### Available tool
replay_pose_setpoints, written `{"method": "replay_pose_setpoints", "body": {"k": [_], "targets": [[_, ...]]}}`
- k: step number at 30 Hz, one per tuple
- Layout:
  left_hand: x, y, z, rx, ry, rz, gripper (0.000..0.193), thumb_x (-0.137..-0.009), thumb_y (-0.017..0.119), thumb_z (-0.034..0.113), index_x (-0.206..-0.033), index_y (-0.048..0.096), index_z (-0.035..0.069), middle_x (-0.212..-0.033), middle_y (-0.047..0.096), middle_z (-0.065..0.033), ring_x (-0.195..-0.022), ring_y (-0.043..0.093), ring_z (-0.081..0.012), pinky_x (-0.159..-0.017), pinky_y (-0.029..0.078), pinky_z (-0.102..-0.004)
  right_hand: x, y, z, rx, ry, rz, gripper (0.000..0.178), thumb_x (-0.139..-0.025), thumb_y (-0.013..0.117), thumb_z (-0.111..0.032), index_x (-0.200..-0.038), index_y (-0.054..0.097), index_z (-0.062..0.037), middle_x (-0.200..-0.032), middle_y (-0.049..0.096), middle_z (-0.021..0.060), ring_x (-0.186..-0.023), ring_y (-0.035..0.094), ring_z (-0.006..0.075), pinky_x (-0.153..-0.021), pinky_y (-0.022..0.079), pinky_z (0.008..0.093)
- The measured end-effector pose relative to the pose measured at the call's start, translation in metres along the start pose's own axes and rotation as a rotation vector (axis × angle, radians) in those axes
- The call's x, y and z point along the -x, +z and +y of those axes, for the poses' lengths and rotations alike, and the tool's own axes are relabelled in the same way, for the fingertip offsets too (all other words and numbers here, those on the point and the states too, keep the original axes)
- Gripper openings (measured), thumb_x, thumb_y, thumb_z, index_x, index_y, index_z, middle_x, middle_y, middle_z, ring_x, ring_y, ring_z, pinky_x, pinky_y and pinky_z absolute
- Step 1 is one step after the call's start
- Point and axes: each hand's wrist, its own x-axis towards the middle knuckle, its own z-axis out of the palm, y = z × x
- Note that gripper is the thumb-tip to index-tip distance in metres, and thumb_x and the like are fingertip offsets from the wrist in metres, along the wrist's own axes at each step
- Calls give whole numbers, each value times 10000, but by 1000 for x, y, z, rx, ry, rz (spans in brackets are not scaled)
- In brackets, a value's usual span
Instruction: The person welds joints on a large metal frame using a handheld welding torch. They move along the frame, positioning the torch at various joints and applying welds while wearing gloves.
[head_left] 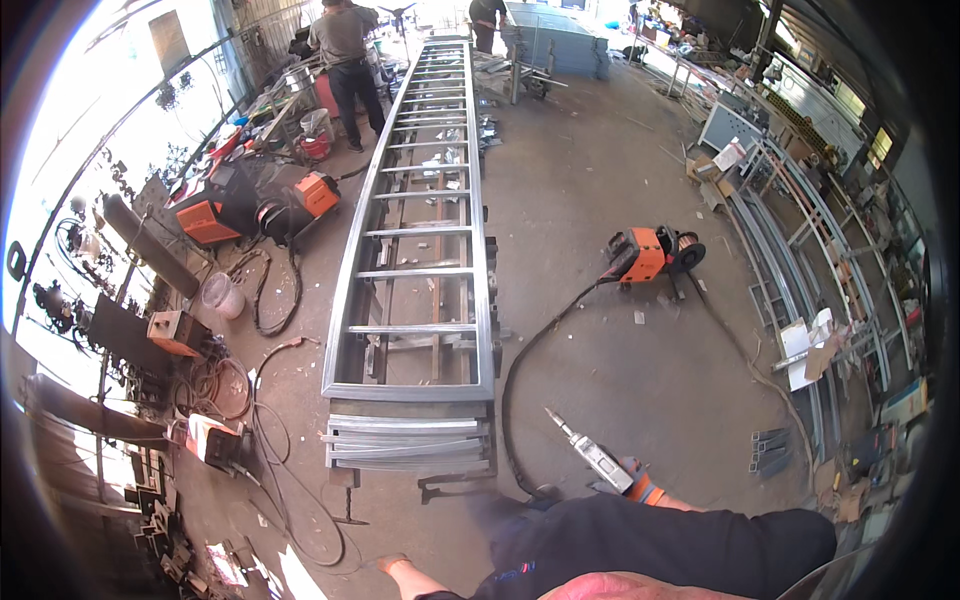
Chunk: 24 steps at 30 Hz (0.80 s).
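My right hand [640, 483], in an orange and grey glove, is wrapped round a grey-white welding gun [600, 462] with a long narrow tip. The gun points up and to the left, over the floor and apart from the metal frame. My left hand [392, 563] hangs low near the bottom edge; its fingers are too small to make out. Ahead lies a long ladder-like steel frame [412, 272] with many crossbars, raised on supports. Several metal bars [408, 450] are stacked at its near end.
An orange wire feeder [645, 255] stands on the floor to the right, with a thick black cable [513, 400] curving towards me. Orange machines [205, 218] and hoses [285, 450] lie at left. Metal profiles [790, 290] line the right side. Two people [350, 60] stand far off.
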Motion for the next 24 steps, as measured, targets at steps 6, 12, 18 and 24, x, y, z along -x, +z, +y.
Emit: {"method": "replay_pose_setpoints", "body": {"k": [6,12,18,24], "targets": [[-102,-79,-1,646,70,346,578,-1144,297,347,-1696,274,175,-1779,239,-80,-1638,214,-256,-1327,173,-533,-14,-9,9,-13,80,-63,431,-1040,584,-280,-1365,682,-15,-1152,766,138,-936,762,283,-750,628,375],[-134,-122,55,816,-225,407,570,-1132,357,347,-1617,382,49,-1686,387,-84,-1544,351,-284,-1270,279,-485,-1,-16,-38,209,-27,57,404,-1021,648,-295,-1325,723,-39,-1059,787,78,-852,758,247,-723,609,359],[-23,-178,225,492,487,805,618,-961,664,263,-1539,531,88,-1587,520,-160,-1471,463,-329,-1220,359,-469,10,-9,-15,249,49,105,560,-957,757,-357,-1419,644,-61,-1079,782,58,-844,738,248,-722,580,355],[56,-289,330,110,1199,867,706,-941,718,421,-1595,509,256,-1654,446,-198,-1493,452,-396,-1272,245,-606,15,-6,-29,5,242,105,753,-850,858,-329,-1492,576,-55,-1200,770,149,-948,750,346,-817,562,430]]}}
